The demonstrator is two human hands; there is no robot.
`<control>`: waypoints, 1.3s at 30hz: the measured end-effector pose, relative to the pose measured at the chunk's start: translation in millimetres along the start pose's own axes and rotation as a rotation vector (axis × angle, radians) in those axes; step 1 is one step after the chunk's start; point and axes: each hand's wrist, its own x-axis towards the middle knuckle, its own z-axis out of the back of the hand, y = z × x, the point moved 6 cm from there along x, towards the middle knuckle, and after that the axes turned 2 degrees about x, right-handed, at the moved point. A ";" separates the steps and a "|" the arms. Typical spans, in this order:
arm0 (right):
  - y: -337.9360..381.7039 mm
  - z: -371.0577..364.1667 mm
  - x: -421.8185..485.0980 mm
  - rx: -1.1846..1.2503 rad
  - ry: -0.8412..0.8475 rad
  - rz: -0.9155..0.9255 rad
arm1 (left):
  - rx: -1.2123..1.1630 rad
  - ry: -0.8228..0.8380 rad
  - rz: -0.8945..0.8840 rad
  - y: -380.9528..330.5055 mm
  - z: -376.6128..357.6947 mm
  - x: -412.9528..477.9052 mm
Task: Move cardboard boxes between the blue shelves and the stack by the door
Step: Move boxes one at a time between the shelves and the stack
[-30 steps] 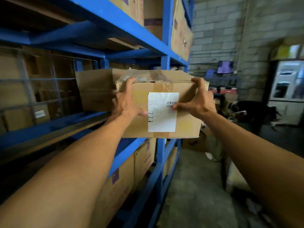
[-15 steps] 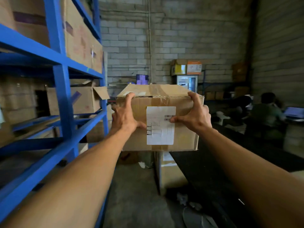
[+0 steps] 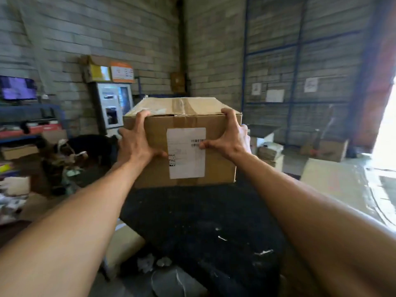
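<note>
A taped brown cardboard box (image 3: pixel 216 168) with a white barcode label on its near face is carried in the air at chest height in front of me. My left hand (image 3: pixel 137 142) grips its upper left corner, fingers curled over the top edge and thumb on the near face. My right hand (image 3: pixel 230 136) grips the upper right corner the same way, its thumb lying on the label. The blue shelves the box came from are out of view.
Below the box lies a dark surface (image 3: pixel 203 228) with scraps on it. A large pale wrapped box (image 3: pixel 334 181) sits at the right near the bright doorway (image 3: pixel 387 133). Stacked parcels (image 3: pixel 269 153) stand behind. A cluttered desk with a monitor (image 3: pixel 18 87) fills the left side.
I have turned right, away from the blue shelves, carrying the box with me. Both hands keep the same grip. The shelves have left the view and the doorway has appeared at right.
</note>
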 end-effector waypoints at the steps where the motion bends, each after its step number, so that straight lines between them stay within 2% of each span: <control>1: -6.8 8.6 -2.7 -0.032 -0.043 -0.033 | -0.009 0.051 -0.008 -12.7 -6.8 -3.3; 7: -35.2 47.4 -52.6 -0.194 -0.284 -0.203 | -0.188 0.272 -0.165 -40.1 -53.4 -20.1; 15: -61.7 7.6 -139.7 -0.256 -0.371 -0.444 | -0.230 0.536 -0.209 2.5 -92.6 -66.1; 23: -115.3 -40.8 -197.3 -0.234 -0.352 -0.602 | -0.273 0.666 -0.183 59.5 -152.9 -116.1; 34: -204.6 -79.3 -218.1 -0.243 -0.269 -0.733 | -0.276 0.817 -0.090 97.4 -250.4 -155.1; 39: -235.3 -88.2 -220.8 -0.272 -0.259 -0.787 | -0.361 0.819 -0.046 111.1 -283.7 -166.9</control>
